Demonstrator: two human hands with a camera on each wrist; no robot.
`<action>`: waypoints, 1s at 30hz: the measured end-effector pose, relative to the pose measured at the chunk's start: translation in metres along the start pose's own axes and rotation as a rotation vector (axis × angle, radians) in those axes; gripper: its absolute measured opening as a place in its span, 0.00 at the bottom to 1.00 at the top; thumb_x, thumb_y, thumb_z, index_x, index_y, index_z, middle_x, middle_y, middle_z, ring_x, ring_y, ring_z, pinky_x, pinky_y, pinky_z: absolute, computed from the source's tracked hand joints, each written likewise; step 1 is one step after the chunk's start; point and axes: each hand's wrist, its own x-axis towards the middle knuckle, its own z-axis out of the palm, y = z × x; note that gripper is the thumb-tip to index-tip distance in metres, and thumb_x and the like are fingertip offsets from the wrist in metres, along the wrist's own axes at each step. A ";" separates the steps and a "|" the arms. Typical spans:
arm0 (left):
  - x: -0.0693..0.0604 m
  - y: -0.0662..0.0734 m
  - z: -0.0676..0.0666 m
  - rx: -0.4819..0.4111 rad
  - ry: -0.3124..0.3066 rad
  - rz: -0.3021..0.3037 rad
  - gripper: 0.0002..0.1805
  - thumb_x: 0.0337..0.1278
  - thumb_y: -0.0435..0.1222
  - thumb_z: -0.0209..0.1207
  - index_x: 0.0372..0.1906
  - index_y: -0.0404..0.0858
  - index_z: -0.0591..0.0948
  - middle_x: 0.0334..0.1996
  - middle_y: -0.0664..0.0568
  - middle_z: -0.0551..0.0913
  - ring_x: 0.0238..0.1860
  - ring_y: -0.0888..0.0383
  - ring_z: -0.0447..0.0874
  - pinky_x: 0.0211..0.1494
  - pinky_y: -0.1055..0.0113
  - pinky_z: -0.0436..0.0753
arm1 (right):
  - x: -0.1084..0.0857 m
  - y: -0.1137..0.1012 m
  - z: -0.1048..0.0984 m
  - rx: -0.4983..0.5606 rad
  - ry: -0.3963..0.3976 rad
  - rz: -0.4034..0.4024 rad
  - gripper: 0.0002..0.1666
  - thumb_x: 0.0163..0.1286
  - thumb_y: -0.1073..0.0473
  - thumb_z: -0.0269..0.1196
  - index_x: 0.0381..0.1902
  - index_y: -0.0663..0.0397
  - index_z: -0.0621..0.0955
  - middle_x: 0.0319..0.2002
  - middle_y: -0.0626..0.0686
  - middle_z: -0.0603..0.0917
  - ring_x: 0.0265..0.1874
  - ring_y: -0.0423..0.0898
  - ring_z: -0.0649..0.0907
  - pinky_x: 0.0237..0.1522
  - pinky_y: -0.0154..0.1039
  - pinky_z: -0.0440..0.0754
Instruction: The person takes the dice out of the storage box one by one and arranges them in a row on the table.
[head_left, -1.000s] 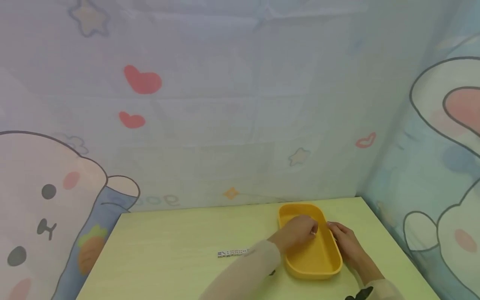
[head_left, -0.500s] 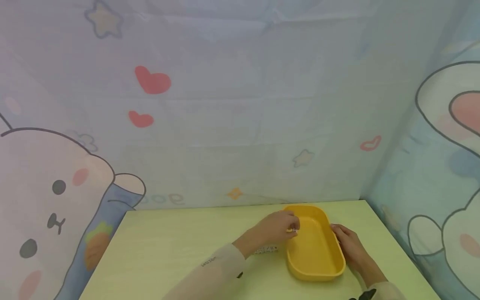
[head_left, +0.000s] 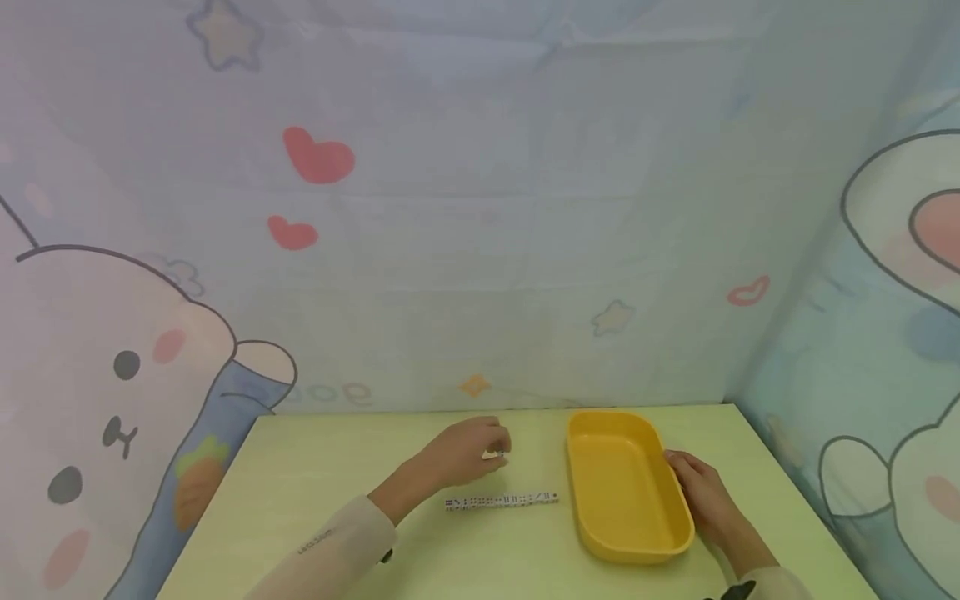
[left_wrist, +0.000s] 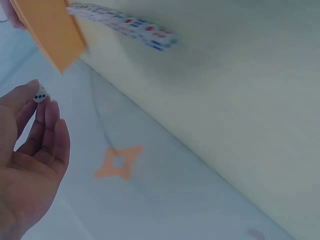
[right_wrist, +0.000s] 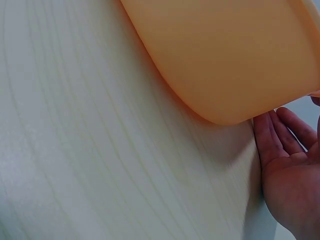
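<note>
In the head view my left hand [head_left: 465,454] is raised over the table, behind a row of dice [head_left: 502,501]. It pinches one white die [left_wrist: 40,95] between thumb and fingertips; blue pips show on it in the left wrist view. The dice in the row lie close together in a straight line, with red and blue pips. My right hand [head_left: 705,492] holds the right side of a yellow tray [head_left: 588,521]. In the right wrist view its fingers [right_wrist: 272,135] lie against the tray's outer side, and the thumb is at the rim, mostly cut off.
The pale yellow table [head_left: 322,467] ends at a cloth backdrop [head_left: 465,250] printed with cartoon figures, which also runs along the right side. The tray stands right of the dice row, with a small gap between them.
My left hand has moved left, out of the tray and past its left rim, carrying the die. The dice row now shows in full. The right hand stays at the tray.
</note>
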 end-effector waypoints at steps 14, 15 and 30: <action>-0.080 -0.050 0.031 -0.062 0.003 -0.137 0.05 0.67 0.38 0.71 0.43 0.43 0.87 0.37 0.62 0.81 0.39 0.65 0.79 0.45 0.66 0.83 | -0.002 -0.004 -0.006 -0.018 0.014 0.009 0.39 0.84 0.38 0.55 0.75 0.63 0.70 0.52 0.48 0.85 0.47 0.44 0.85 0.49 0.41 0.88; -0.084 -0.052 0.034 -0.066 0.005 -0.140 0.05 0.67 0.37 0.71 0.43 0.44 0.87 0.37 0.62 0.81 0.39 0.65 0.79 0.45 0.66 0.83 | -0.002 -0.004 -0.006 -0.023 0.010 0.008 0.39 0.84 0.37 0.55 0.75 0.63 0.70 0.52 0.48 0.85 0.47 0.44 0.85 0.49 0.42 0.88; -0.095 -0.059 0.049 -0.092 0.014 -0.140 0.07 0.62 0.36 0.74 0.42 0.43 0.87 0.38 0.60 0.84 0.39 0.67 0.79 0.47 0.67 0.84 | -0.002 -0.003 0.001 -0.015 0.001 0.010 0.39 0.84 0.38 0.55 0.74 0.64 0.71 0.51 0.48 0.85 0.46 0.43 0.85 0.48 0.41 0.88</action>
